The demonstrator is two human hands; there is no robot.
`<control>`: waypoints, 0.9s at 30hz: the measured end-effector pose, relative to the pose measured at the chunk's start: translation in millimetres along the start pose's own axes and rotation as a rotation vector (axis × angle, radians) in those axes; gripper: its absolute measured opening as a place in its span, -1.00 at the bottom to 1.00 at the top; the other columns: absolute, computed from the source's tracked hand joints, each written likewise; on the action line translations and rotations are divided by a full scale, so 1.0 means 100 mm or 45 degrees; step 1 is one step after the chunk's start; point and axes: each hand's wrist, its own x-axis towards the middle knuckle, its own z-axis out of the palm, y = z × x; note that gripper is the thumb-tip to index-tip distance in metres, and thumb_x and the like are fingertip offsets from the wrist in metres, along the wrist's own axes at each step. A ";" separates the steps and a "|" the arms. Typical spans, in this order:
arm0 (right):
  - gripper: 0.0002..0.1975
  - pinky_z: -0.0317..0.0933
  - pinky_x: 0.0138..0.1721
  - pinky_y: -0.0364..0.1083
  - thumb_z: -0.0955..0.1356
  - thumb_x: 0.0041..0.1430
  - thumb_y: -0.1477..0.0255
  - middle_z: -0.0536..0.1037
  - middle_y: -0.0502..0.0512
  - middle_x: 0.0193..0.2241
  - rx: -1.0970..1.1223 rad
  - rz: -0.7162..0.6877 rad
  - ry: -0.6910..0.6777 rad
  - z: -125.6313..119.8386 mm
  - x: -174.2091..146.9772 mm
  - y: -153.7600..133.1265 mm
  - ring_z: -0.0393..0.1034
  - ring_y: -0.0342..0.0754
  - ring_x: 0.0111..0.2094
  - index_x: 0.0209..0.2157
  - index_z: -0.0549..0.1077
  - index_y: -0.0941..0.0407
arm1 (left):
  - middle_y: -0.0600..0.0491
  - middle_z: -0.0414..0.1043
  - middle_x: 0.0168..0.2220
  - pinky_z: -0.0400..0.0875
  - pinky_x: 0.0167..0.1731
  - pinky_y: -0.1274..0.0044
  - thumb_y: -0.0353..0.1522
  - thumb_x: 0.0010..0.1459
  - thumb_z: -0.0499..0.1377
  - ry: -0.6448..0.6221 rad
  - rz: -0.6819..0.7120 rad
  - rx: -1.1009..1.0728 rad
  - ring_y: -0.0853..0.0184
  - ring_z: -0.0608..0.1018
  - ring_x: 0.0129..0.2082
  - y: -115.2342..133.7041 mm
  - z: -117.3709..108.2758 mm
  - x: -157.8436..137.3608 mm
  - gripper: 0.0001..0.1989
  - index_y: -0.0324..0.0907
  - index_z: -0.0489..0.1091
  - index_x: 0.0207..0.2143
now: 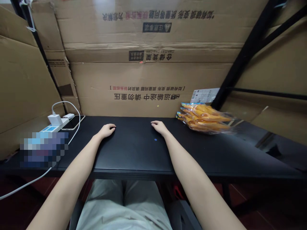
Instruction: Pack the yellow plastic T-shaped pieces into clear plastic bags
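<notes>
My left hand (107,130) rests on the black tabletop (134,153), its fingers loosely bent and a little apart, with nothing held. Across from it, my right hand (159,126) also lies on the tabletop, holding nothing, its fingers relaxed and pointing inward. A small blue dot (155,139) marks the surface just below the right hand. To the right of that hand sits a stack of orange items in clear plastic packaging (203,118); their exact kind is hard to make out. Both forearms reach over the table's front edge.
On the left are a white power strip (54,125) with a plugged-in charger (55,119), a phone (74,122) and a white cable (26,184) running off the front edge. A pixelated patch hides something there. Cardboard (148,73) walls the back; a black metal post (240,64) rises at right.
</notes>
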 end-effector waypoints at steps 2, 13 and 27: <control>-0.78 0.31 -0.11 -0.07 0.25 0.12 0.51 0.57 0.19 -0.23 0.493 0.097 0.155 -0.04 0.07 0.02 0.49 -0.09 -0.22 -0.24 0.49 0.21 | -0.01 0.41 0.04 0.25 0.09 0.48 -0.35 0.09 0.02 0.012 0.001 0.000 0.30 0.42 0.06 -0.01 0.01 0.00 -0.64 -0.19 0.47 -0.10; -0.74 0.18 -0.66 -0.33 0.06 0.27 0.30 0.54 0.11 -0.26 1.485 0.496 1.030 -0.64 0.16 0.14 0.41 -0.28 -0.61 -0.21 0.24 0.13 | -0.02 0.44 0.01 0.27 0.09 0.47 -0.37 0.10 0.02 0.035 0.043 0.033 0.29 0.44 0.04 -0.01 0.02 0.03 -0.66 -0.20 0.48 -0.13; -0.56 0.30 -0.48 -0.23 0.05 0.30 0.19 0.43 0.06 -0.52 1.749 0.709 1.060 -1.26 0.16 0.18 0.31 -0.24 -0.61 -0.45 0.29 0.19 | -0.04 0.43 0.01 0.26 0.09 0.48 -0.38 0.11 0.01 0.010 0.046 0.060 0.28 0.44 0.03 0.01 0.01 0.02 -0.65 -0.25 0.46 -0.11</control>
